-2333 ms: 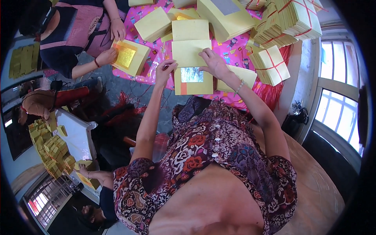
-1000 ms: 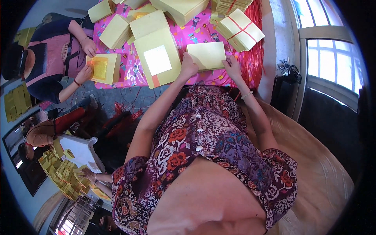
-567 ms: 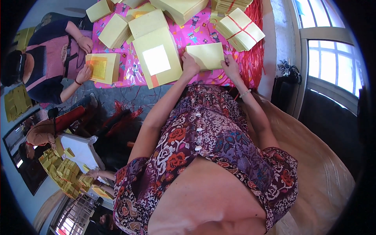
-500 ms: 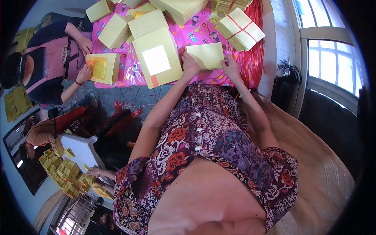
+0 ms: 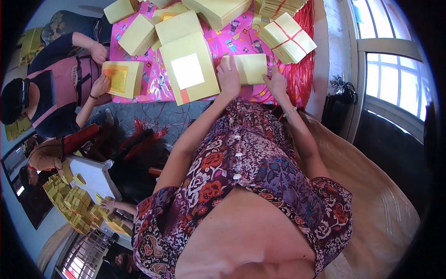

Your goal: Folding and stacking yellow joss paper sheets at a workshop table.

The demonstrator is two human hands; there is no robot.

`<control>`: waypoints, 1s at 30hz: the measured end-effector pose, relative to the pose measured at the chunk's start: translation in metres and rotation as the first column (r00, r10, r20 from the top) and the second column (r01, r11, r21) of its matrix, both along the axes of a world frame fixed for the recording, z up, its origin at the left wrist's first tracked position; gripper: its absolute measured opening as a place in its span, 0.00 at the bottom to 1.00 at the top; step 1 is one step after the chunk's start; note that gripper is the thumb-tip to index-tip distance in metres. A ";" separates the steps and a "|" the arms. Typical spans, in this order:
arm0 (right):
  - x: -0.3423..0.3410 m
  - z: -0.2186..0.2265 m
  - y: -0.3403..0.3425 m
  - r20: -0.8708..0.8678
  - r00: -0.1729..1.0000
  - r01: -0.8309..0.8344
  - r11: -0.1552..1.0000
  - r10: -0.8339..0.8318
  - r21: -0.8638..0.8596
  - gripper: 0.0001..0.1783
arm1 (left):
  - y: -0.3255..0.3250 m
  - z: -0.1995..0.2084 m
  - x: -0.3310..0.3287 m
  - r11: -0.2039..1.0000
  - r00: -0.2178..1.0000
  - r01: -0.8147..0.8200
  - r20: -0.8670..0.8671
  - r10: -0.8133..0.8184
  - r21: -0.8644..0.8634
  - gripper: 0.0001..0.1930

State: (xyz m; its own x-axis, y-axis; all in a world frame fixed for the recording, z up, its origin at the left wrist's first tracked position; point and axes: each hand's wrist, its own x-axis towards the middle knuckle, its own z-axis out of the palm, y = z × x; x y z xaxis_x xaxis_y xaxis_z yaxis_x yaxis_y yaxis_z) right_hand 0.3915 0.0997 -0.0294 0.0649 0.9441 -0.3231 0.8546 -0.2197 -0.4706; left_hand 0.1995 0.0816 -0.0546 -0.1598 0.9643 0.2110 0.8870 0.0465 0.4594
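A stack of pale yellow paper sheets (image 5: 253, 67) lies on the pink patterned table cover before me. My left hand (image 5: 229, 80) rests over its left end, fingers stretched out on the paper. At the lower right corner my right hand (image 5: 277, 85) is closed, thumb and fingers pinching the edge. To the left lies a larger yellow paper stack (image 5: 204, 90) with a bright silvery-white square (image 5: 187, 71) and a small red-orange strip on its top sheet.
A yellow bundle tied crosswise with red string (image 5: 290, 37) sits at the right, beside hanging red strands (image 5: 304, 76). More yellow stacks (image 5: 216, 11) stand farther back. At the left, a co-worker's hands touch a stack with a gold square (image 5: 119, 80). Another white table (image 5: 93, 179) bears yellow bundles.
My left hand has shifted from the stack's left edge to lie farther over its top. My right hand has slid slightly down at the right edge. The co-worker's upper hand has lifted a little.
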 end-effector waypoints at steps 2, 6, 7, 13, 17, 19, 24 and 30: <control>0.002 0.000 0.001 0.005 1.000 -0.031 0.999 0.031 0.014 0.21 | -0.002 -0.001 -0.001 0.970 0.976 0.206 -0.048 -0.214 -0.132 0.30; 0.007 0.002 0.005 0.046 0.996 -0.078 0.996 0.077 0.030 0.22 | -0.001 0.001 0.008 0.975 0.981 0.157 -0.087 -0.172 -0.156 0.23; 0.010 0.004 0.006 0.018 0.996 -0.089 0.995 0.089 0.040 0.22 | -0.001 0.001 0.008 0.985 0.978 0.154 -0.127 -0.163 -0.081 0.22; 0.018 0.014 0.013 -0.011 0.995 -0.092 0.986 0.094 0.136 0.22 | 0.001 0.023 0.008 0.972 0.976 0.206 -0.054 -0.213 -0.111 0.24; 0.006 0.040 0.019 -0.023 0.988 -0.140 0.935 0.155 0.325 0.19 | -0.009 0.053 -0.016 0.917 0.926 0.367 0.151 -0.345 -0.157 0.26; -0.008 0.059 0.021 -0.049 0.973 -0.194 0.918 0.224 0.345 0.18 | -0.020 0.061 -0.041 0.912 0.901 0.397 0.234 -0.366 -0.102 0.26; -0.050 0.082 0.019 -0.128 0.897 -0.354 0.862 0.423 0.363 0.16 | -0.050 0.085 -0.114 0.915 0.858 0.397 0.382 -0.343 -0.070 0.24; -0.101 0.075 0.005 -0.034 0.637 -0.706 0.601 0.770 0.375 0.25 | -0.067 0.080 -0.159 0.932 0.930 0.334 0.211 -0.302 -0.139 0.30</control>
State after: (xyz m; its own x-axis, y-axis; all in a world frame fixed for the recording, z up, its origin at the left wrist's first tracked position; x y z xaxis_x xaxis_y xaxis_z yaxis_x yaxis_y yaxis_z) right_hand 0.2909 0.1044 0.0461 -0.7254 0.6863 0.0522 0.5539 0.6271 -0.5476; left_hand 0.0401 0.0144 0.0258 0.1414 0.9893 0.0367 0.7692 -0.1331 0.6250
